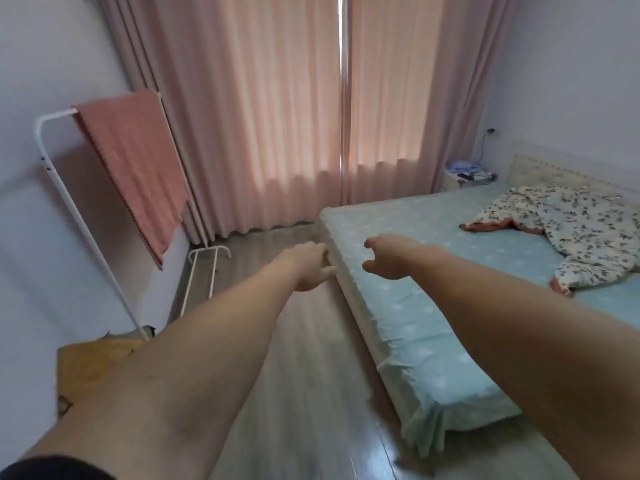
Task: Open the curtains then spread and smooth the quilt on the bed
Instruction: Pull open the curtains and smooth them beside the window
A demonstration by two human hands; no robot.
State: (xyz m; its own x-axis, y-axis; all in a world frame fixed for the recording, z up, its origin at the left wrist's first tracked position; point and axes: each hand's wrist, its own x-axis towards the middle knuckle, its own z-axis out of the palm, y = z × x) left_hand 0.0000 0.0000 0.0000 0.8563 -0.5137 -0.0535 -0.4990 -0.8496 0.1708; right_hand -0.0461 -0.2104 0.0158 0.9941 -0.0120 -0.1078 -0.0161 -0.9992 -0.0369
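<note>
Pink fabric fills the far wall: the curtains (pixel 277 116) hang drawn shut, with only a thin bright slit where the two panels meet. Right of them lies the bed (pixel 415 306), its pale blue-green sheet bare along the near side. The quilt (pixel 568 230), cream with a dark leafy print, sits bunched in a heap near the headboard end, well apart from both hands. On the left stands a white rack (pixel 59 188) with a pink cloth (pixel 135 161) draped over its top bar.

Both arms stretch forward towards the curtains. The left hand (pixel 306 268) hangs over the floor just beside the bed's corner, fingers loosely parted and holding nothing. The right hand (pixel 388 258) hovers above the sheet, thumb and fingers curled apart in an empty, ready claw.

Judging by this, the first step is in hand: the curtains are not yet opened and the quilt is untouched. The next move likely calls for closing the gap to the window, taking one panel edge in each hand at the slit, and drawing them apart.
</note>
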